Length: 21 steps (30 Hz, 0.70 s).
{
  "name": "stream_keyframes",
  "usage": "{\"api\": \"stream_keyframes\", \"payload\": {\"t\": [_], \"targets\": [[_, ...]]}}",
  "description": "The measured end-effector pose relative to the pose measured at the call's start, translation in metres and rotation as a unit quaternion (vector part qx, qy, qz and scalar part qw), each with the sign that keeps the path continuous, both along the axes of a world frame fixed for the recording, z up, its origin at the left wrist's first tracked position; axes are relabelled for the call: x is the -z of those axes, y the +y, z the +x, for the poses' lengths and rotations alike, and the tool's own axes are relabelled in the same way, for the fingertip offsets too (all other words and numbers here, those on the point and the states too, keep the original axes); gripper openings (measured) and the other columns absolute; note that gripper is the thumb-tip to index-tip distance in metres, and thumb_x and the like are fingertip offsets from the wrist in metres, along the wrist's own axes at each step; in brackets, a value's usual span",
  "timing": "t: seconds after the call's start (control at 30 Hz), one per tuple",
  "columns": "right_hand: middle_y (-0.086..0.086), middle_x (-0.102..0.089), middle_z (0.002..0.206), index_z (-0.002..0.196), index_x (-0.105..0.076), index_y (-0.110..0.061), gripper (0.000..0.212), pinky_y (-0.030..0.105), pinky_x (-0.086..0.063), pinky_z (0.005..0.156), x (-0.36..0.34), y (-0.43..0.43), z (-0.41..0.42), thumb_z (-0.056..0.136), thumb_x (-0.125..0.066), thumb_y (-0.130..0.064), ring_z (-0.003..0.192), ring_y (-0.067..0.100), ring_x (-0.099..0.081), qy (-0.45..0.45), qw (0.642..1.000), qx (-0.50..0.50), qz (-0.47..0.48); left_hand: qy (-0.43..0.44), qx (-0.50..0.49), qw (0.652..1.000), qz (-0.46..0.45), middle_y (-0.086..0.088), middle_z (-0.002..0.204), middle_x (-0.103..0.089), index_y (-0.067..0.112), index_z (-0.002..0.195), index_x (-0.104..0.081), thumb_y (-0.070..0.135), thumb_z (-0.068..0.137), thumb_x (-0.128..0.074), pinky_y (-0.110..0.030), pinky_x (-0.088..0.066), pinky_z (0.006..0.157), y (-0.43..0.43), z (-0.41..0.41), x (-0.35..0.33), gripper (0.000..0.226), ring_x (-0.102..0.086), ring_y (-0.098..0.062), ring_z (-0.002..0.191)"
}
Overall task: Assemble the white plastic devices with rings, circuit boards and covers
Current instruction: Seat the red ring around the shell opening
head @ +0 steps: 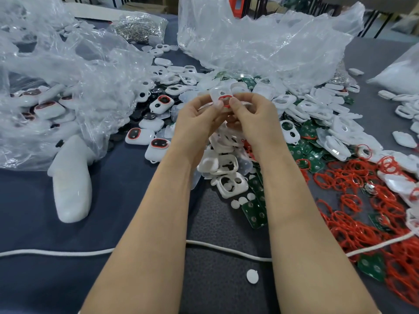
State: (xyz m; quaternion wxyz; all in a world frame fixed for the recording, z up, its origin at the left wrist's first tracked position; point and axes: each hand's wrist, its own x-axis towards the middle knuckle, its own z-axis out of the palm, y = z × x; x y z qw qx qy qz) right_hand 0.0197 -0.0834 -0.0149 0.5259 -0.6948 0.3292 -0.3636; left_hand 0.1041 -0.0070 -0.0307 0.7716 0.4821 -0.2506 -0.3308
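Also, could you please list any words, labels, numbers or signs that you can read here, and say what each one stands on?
No text can be read in this view.
Green circuit boards: any print is too small to read.
Red object at the far edge: it has a dark panel, too blurred to read.
White shell pinched between the left hand and the right hand: no marking visible.
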Motion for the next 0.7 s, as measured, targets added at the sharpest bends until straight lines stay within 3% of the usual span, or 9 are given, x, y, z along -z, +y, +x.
{"api": "stream_keyframes", "payload": {"t": [0.1,0.2,0.37,0.53,0.63,0.7], "targets": [[0.003,-0.071,0.084,0.099,-0.067,-0.009,0.016,0.026,-0.057,0.068,0.001,-0.002,-0.001,0.088,-0.068,-0.021,0.069,0.009,-0.069,0.013,0.999,0.035,0.008,-0.039,-0.017,0.999,0.018,-0.002,0.078,-0.073,0.008,0.099,-0.061,0.004,0.095,-0.057,-0.019,-0.054,0.072,-0.001,-0.003,0.001,0.007,-0.069,-0.009,0.074],[0.001,-0.070,0.080,0.084,-0.068,-0.012,0.016,0.022,-0.050,0.072,0.002,-0.005,-0.002,0.086,-0.069,-0.028,0.075,0.012,-0.065,0.104,0.982,0.106,-0.116,-0.180,-0.057,0.980,0.066,-0.002,0.087,-0.069,0.010,0.099,-0.060,0.003,0.095,-0.056,-0.027,-0.055,0.084,-0.003,-0.008,0.000,0.009,-0.067,-0.011,0.083],[0.009,-0.072,0.083,0.087,-0.072,-0.005,0.024,0.030,-0.051,0.080,0.001,-0.007,-0.002,0.089,-0.062,-0.027,0.083,0.021,-0.067,0.156,0.971,0.099,-0.150,-0.273,-0.068,0.955,0.094,-0.010,0.102,-0.069,0.004,0.104,-0.061,0.007,0.095,-0.058,-0.037,-0.053,0.094,-0.002,-0.010,-0.003,0.011,-0.068,-0.019,0.097],[0.016,-0.068,0.081,0.085,-0.071,-0.001,0.025,0.024,-0.036,0.060,0.000,-0.012,-0.004,0.092,-0.054,-0.018,0.079,0.027,-0.063,0.220,0.963,0.047,-0.149,-0.376,-0.113,0.913,0.112,-0.001,0.096,-0.070,0.005,0.104,-0.063,0.013,0.096,-0.056,-0.034,-0.053,0.089,-0.003,-0.014,0.000,0.013,-0.068,-0.015,0.093],[0.016,-0.069,0.077,0.078,-0.071,-0.002,0.029,0.035,-0.050,0.069,-0.001,-0.011,-0.004,0.094,-0.053,-0.019,0.077,0.030,-0.065,0.190,0.976,0.024,-0.107,-0.376,-0.131,0.911,0.111,0.002,0.091,-0.068,0.006,0.104,-0.064,0.012,0.095,-0.058,-0.030,-0.053,0.086,-0.004,-0.014,0.000,0.012,-0.067,-0.012,0.089],[0.009,-0.068,0.067,0.067,-0.068,-0.009,0.034,0.035,-0.056,0.069,-0.001,-0.009,-0.004,0.096,-0.054,-0.020,0.061,0.019,-0.065,0.119,0.992,0.013,-0.032,-0.345,-0.126,0.925,0.100,-0.001,0.092,-0.070,0.004,0.102,-0.063,0.009,0.095,-0.058,-0.031,-0.054,0.086,-0.004,-0.013,0.000,0.010,-0.067,-0.013,0.087]]}}
